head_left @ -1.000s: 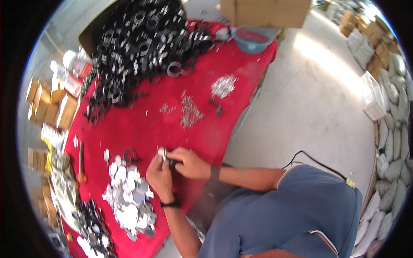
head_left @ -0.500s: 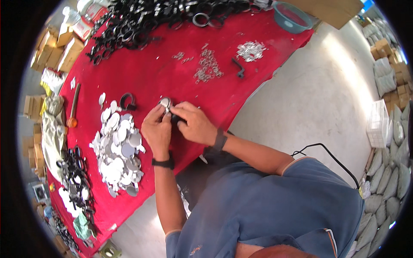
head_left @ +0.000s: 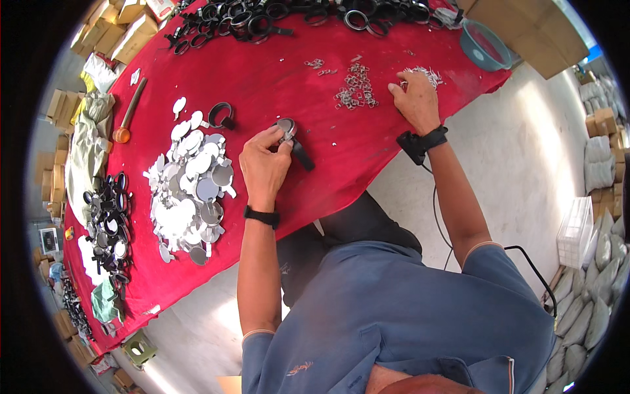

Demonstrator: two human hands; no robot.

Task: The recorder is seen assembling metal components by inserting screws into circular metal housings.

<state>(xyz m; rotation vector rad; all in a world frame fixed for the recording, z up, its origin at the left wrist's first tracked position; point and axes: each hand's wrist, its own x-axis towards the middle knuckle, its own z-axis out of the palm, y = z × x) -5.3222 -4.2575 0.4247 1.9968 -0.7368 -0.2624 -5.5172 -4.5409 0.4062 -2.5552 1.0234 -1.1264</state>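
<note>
Round mirror part (head_left: pixel 286 126), a small disc in a dark frame with a black handle running toward the table edge, lies on the red cloth (head_left: pixel 275 72) near the middle of the table; the left hand (head_left: pixel 264 165) pinches its rim between thumb and fingertips, fingers curled tight on it; a black band sits on that wrist. Well apart to the right, the right hand (head_left: pixel 415 98) rests palm down on the cloth, fingers spread and bent over a small heap of silvery metal bits (head_left: pixel 421 73); whether the fingertips grasp any of them cannot be told; a dark device is strapped at that wrist, with a cable trailing back along the forearm. Between the two hands lies another scatter of small metal clips (head_left: pixel 354 90). Left of the held piece spreads a pile of round silver discs (head_left: pixel 190 190); just above it lies a lone black ring frame (head_left: pixel 221 115). Along the far edge runs a heap of black ring frames (head_left: pixel 289 13); a grey-blue bowl (head_left: pixel 484 46) stands at the right corner; a tool with an orange end (head_left: pixel 128 111) lies at the left.
</note>
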